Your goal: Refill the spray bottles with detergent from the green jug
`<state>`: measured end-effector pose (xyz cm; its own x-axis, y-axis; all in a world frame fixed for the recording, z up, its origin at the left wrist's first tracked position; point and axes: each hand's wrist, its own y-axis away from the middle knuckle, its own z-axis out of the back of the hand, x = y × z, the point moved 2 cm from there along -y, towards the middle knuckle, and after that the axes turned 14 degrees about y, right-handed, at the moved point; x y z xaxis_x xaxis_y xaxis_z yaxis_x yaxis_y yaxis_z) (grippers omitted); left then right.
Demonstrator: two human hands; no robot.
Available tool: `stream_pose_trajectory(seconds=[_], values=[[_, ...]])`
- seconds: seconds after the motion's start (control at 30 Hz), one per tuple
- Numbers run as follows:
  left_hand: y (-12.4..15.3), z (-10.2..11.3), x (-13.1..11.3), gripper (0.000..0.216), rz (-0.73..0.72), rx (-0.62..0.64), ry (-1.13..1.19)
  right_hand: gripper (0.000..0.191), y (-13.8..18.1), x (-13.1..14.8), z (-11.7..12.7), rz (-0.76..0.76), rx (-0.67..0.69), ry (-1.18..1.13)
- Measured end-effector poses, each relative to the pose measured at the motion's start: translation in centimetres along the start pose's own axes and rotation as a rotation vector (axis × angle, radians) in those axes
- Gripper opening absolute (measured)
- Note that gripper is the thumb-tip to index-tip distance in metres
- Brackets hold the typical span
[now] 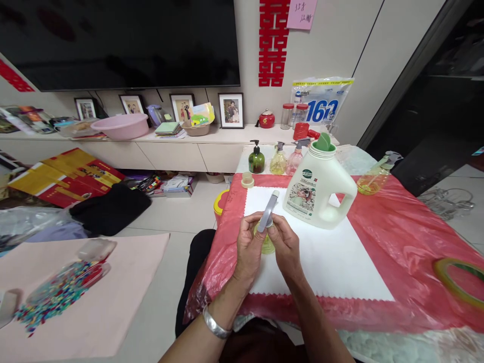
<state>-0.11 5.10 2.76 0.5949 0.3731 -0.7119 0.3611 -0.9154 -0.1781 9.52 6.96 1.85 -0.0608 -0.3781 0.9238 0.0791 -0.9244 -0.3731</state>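
Both hands close around a small yellow-tinted spray bottle (268,245) with a grey trigger head (268,212), above a white sheet (321,262). My left hand (247,247) grips its left side near the neck, thumb against the trigger head. My right hand (285,244) grips the other side, fingers at the collar. The fingers cover much of the bottle. Just beyond, to the right, a large pale green detergent jug (315,186) stands upright with its mouth uncapped and something green sticking out of it. A cream cap (247,180) lies at the sheet's far left corner.
A green pump bottle (256,160), a yellow spray bottle (279,161) and a pink one (294,162) stand at the back. Another spray bottle (374,176) is farther right. A tape roll (459,280) lies on the red table cover (393,227). Colourful beads (56,292) cover a left table.
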Motion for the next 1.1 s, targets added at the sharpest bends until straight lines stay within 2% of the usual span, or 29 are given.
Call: stream_pose_trajectory(seconds=[0.17,0.53,0.77,0.93,1.1], values=[[0.3,0.3,-0.1,0.037,0.039,0.023,-0.014,0.036,0.3,-0.6,-0.1,-0.051,0.019,-0.033],[0.2,0.0,-0.1,0.037,0.025,0.005,-0.005,0.035,-0.2,0.1,0.2,0.031,0.02,0.01],[0.4,0.2,-0.3,0.037,0.041,0.05,0.005,0.037,0.3,-0.9,-0.2,-0.048,0.037,-0.023],[0.1,-0.1,-0.3,0.036,0.073,0.012,0.064,0.044,0.4,-1.2,-0.3,-0.075,0.017,-0.005],[0.2,-0.2,-0.1,0.033,0.047,0.008,0.03,0.042,0.3,-0.6,0.1,-0.063,0.027,0.017]])
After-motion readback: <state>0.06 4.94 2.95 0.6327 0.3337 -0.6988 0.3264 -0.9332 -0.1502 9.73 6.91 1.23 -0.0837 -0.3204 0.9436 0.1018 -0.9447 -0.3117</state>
